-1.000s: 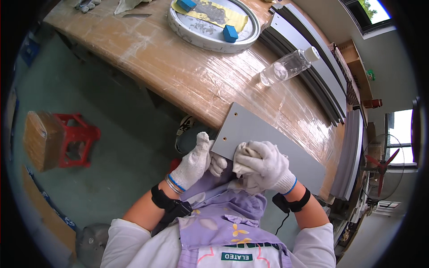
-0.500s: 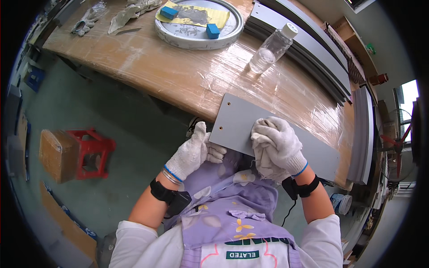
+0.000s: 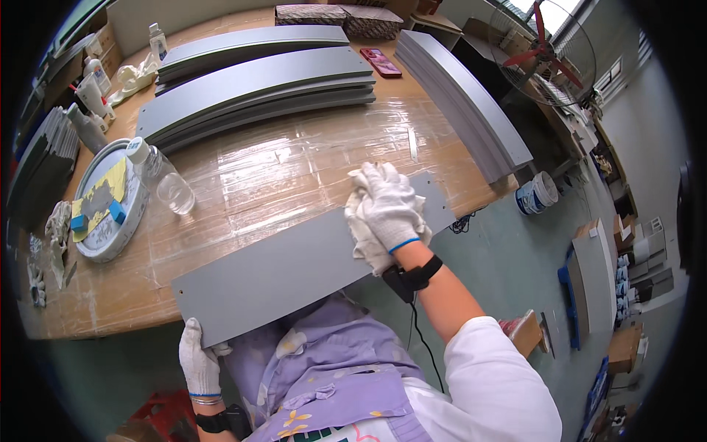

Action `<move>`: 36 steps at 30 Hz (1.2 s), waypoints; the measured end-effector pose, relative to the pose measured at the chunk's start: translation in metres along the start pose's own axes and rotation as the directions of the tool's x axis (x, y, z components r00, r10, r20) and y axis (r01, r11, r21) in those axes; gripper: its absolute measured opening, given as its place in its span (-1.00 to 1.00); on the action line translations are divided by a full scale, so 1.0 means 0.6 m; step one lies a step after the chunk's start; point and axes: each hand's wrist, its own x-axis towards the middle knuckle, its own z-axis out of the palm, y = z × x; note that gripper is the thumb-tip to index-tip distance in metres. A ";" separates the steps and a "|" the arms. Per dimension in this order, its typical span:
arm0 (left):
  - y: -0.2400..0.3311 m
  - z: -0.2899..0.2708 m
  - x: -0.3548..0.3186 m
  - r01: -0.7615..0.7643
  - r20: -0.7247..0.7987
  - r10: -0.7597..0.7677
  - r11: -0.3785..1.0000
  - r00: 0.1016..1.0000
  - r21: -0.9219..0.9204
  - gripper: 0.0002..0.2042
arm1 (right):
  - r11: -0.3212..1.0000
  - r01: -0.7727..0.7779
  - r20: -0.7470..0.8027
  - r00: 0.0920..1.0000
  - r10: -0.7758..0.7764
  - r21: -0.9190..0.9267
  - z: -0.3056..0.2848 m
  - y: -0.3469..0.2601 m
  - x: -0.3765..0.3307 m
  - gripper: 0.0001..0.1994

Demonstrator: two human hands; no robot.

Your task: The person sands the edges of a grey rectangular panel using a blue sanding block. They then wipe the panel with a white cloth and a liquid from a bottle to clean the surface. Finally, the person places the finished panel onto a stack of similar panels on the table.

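A long grey panel [image 3: 272,269] lies along the table's near edge, jutting out over my lap. At its left near corner my left hand [image 3: 199,359], in a white knit glove, is closed on the edge with the thumb up by the corner; some of its fingers are hidden beneath. My right hand [image 3: 388,200], gloved too, is closed over a bunched off-white cloth [image 3: 364,239] and presses it on the panel toward its right end. A small hole shows at the panel's left end.
Stacks of grey panels [image 3: 250,85] stand at the back, with another stack [image 3: 471,110] on the right. A clear bottle [image 3: 175,193] stands left, beside a round white lid [image 3: 110,247] bearing blue blocks [image 3: 117,212]. A phone [image 3: 381,62] lies behind; a bucket [image 3: 545,188] stands right.
My right hand has slid the cloth along the panel to near its right end. My left hand now grips the panel's left corner. The view has swung to the right.
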 end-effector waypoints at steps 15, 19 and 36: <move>0.006 0.010 0.006 0.004 -0.074 0.006 0.991 0.997 0.130 -0.60 | 0.927 0.093 0.120 0.982 -0.145 0.362 -0.003 0.016 -0.053 -0.47; -0.005 0.004 0.009 -0.049 -0.043 0.061 0.970 0.997 0.238 -0.62 | 0.951 -0.293 -0.080 0.955 0.286 -0.094 -0.019 0.309 -0.072 -0.60; 0.107 0.208 -0.036 -0.685 0.831 0.357 -0.473 0.427 0.555 -0.57 | 0.801 0.290 -0.267 0.949 -0.169 0.524 -0.268 0.062 0.021 -0.63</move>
